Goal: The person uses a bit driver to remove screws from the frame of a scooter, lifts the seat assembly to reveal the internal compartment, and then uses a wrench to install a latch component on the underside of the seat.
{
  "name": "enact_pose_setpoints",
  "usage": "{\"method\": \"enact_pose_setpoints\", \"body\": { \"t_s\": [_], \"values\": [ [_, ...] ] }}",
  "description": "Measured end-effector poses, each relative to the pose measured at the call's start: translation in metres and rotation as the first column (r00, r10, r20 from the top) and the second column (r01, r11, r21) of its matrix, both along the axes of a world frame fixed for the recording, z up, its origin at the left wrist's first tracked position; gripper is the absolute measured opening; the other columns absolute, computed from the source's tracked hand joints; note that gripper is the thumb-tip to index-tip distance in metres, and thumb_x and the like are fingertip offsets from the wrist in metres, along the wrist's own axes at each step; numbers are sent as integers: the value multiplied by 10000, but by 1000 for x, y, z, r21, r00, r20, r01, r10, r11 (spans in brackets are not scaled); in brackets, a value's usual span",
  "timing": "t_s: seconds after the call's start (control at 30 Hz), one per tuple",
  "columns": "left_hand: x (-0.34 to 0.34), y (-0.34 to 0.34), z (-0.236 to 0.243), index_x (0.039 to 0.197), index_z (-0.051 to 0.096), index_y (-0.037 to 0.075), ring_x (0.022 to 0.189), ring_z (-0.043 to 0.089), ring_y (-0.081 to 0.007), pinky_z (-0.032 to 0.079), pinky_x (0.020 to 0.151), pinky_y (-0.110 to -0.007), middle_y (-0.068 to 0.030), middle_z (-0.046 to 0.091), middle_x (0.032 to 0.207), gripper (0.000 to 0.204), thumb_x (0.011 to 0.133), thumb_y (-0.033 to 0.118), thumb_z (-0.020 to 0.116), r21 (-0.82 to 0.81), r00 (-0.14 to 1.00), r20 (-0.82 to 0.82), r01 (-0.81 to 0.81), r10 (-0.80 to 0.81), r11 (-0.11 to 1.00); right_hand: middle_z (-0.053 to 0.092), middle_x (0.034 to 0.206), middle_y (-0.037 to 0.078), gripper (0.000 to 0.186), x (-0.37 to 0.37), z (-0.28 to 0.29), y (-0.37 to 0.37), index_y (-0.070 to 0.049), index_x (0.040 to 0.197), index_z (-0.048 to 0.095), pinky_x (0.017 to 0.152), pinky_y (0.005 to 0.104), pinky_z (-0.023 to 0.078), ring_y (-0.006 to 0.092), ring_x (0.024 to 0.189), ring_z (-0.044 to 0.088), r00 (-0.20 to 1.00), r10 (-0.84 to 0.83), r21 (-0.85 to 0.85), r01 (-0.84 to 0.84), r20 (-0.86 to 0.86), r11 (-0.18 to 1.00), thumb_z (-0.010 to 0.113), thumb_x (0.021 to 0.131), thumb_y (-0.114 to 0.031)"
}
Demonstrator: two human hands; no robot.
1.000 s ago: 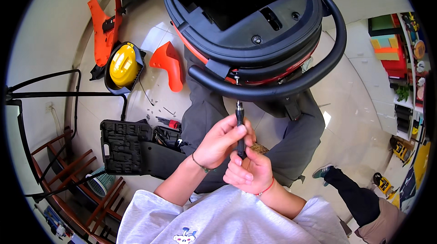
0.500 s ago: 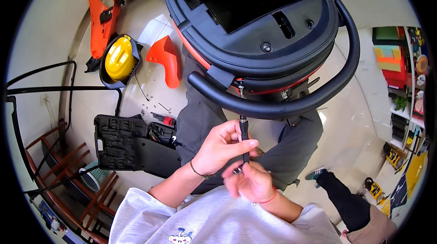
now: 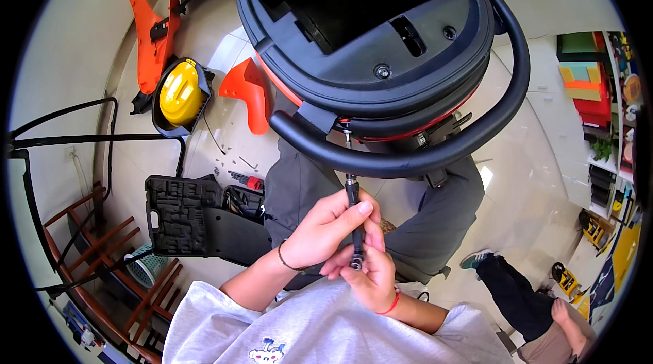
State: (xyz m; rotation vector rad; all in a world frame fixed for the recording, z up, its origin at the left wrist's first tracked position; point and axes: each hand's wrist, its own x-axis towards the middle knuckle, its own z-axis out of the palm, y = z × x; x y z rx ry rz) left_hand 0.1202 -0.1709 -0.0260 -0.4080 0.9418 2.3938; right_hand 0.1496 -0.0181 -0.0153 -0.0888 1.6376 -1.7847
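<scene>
We seem to be at a screwing step: our left hand (image 3: pixel 320 231) grips the black screwdriver (image 3: pixel 352 193), which points past the curved bar (image 3: pixel 401 163) to the oval housing's (image 3: pixel 299 68) near edge; our right hand (image 3: pixel 375 281) pinches its butt. The next turn calls for steady alignment.

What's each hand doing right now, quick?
Left hand: closed, holding the black screwdriver.
Right hand: closed, fingers around the screwdriver's near end.

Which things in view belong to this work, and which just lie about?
Likely in use: driver, in the left hand, with the right hand at its near end; machine it points at; perhaps the open case.

Seemingly lying about: orange panels; yellow dome; basket.
</scene>
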Motion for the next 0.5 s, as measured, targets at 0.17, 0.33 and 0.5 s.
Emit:
{"method": "enact_pose_setpoints", "body": {
  "t_s": [0.17,0.33,0.5],
  "values": [
    [0,-2,2,1075,481,11,787,593,-151,472,711,-253,-160,639,902,272,988,243,370,253,996,-56,-55,71,966,653,805,223,650,-2,18,0,89,952,538,605,310,489,247,629,632,989,0,-63,9,147,998,283,953,-508],
    [11,5,-17,990,552,9,856,587,-129,461,754,-264,-90,629,863,202,947,197,495,78,977,-31,-209,212,975,548,553,89,682,-11,5,-9,21,1030,574,536,267,418,211,546,566,479,59,-317,476,876,820,189,945,-536],
    [17,0,-8,966,547,-4,715,646,-172,516,594,-253,-106,634,806,175,925,166,535,-77,972,61,-223,228,972,550,784,74,531,3,-11,-11,17,1172,484,551,258,400,164,596,528,684,-68,-276,381,726,882,289,982,-438]
  ]
}}
